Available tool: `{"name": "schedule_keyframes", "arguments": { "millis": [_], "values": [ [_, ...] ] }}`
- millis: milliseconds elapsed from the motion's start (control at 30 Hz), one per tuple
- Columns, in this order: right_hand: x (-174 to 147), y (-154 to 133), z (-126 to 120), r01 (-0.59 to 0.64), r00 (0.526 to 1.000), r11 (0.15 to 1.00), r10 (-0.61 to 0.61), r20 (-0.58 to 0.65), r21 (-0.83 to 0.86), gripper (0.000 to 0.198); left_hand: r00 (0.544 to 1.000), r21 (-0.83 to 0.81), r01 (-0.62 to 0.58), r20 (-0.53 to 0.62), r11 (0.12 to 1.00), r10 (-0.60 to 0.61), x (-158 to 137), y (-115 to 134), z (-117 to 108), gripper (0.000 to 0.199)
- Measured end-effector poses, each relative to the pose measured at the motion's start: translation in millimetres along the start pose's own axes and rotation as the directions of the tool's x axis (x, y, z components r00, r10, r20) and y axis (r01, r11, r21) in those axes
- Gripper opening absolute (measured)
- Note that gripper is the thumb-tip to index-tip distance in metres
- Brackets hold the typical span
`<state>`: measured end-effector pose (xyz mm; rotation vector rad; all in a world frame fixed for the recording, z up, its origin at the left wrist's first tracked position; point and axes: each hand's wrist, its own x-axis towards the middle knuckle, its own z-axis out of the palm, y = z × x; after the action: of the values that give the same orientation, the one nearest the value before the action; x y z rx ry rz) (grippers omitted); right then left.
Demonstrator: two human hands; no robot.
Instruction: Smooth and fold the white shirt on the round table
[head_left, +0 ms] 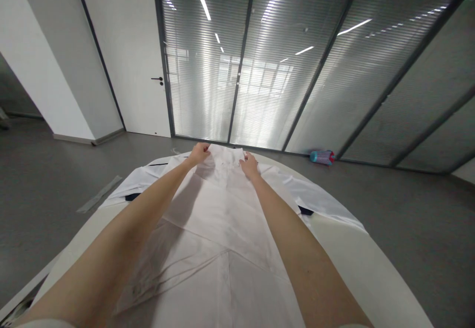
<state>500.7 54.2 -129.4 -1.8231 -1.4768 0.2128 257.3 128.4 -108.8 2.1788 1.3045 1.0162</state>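
A white shirt (222, 209) lies stretched lengthwise toward me over a white table (352, 254), its collar end at the far side. At the far left corner of the collar, my left hand (199, 153) is closed on the fabric. My right hand (251, 165) pinches the opposite corner, fingers wrapped round the cloth. Creases run across the near part of the shirt. Under it, more white cloth (319, 197) spreads out to both sides, with dark patches (306, 210) showing near the edges.
Beyond the table stands a glass partition (208, 70) with blinds, beside a white door (129, 46). A blue and pink patterned object (322, 157) lies on the grey floor (401, 209) by the glass. A pale strip (99, 194) lies on the floor at left.
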Motion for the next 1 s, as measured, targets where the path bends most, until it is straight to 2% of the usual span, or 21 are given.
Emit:
{"name": "schedule_keyframes", "arguments": {
  "millis": [100, 233, 300, 367, 400, 433, 467, 533, 600, 667, 733, 800, 867, 1000],
  "values": [
    [-3, -1, -10, 0.049, 0.999, 0.999, -0.049, -0.011, -0.006, 0.036, 0.998, 0.012, -0.063, 0.015, 0.998, 0.063, -8, 4, -8, 0.025],
    [-26, 10, -32, 0.214, 0.976, 0.977, -0.214, 0.031, -0.012, 0.023, 0.992, 0.015, -0.126, 0.03, 0.992, 0.126, -34, 2, -17, 0.026],
    [-43, 19, -42, 0.37, 0.924, 0.927, -0.359, 0.133, -0.065, 0.026, 0.97, 0.045, -0.221, 0.117, 0.974, 0.214, -51, -1, -22, 0.03],
    [-59, 25, -49, 0.506, 0.847, 0.85, -0.459, 0.268, -0.145, 0.03, 0.91, 0.103, -0.35, 0.274, 0.931, 0.312, -66, -2, -27, 0.034],
    [-65, 24, -51, 0.541, 0.825, 0.819, -0.471, 0.314, -0.192, 0.031, 0.876, 0.13, -0.401, 0.344, 0.907, 0.338, -71, -2, -29, 0.035],
    [-70, 20, -52, 0.546, 0.823, 0.804, -0.462, 0.33, -0.237, 0.031, 0.857, 0.161, -0.427, 0.386, 0.89, 0.342, -73, 0, -31, 0.036],
    [-72, 13, -52, 0.539, 0.832, 0.796, -0.452, 0.321, -0.277, 0.03, 0.859, 0.193, -0.426, 0.394, 0.884, 0.328, -73, 3, -32, 0.035],
    [-74, -8, -46, 0.517, 0.854, 0.794, -0.453, 0.256, -0.32, 0.03, 0.895, 0.253, -0.391, 0.327, 0.885, 0.302, -67, 12, -29, 0.035],
    [-72, -34, -33, 0.52, 0.854, 0.801, -0.478, 0.205, -0.296, 0.033, 0.921, 0.296, -0.374, 0.233, 0.879, 0.313, -60, 23, -18, 0.04],
    [-71, -55, -16, 0.538, 0.841, 0.802, -0.488, 0.234, -0.259, 0.039, 0.922, 0.309, -0.382, 0.196, 0.871, 0.335, -57, 31, -1, 0.047],
    [-73, -64, 1, 0.542, 0.827, 0.801, -0.456, 0.328, -0.253, 0.044, 0.919, 0.318, -0.385, 0.215, 0.866, 0.33, -63, 32, 17, 0.051],
    [-76, -61, 10, 0.53, 0.813, 0.807, -0.395, 0.428, -0.26, 0.051, 0.926, 0.362, -0.355, 0.264, 0.862, 0.27, -73, 26, 28, 0.054],
    [-78, -48, 8, 0.507, 0.798, 0.818, -0.329, 0.504, -0.27, 0.062, 0.931, 0.428, -0.314, 0.311, 0.847, 0.188, -83, 18, 29, 0.057],
    [-74, -7, -25, 0.409, 0.813, 0.817, -0.124, 0.568, -0.407, 0.077, 0.921, 0.526, -0.265, 0.387, 0.808, 0.049, -88, 3, 14, 0.071]
  ]
}}
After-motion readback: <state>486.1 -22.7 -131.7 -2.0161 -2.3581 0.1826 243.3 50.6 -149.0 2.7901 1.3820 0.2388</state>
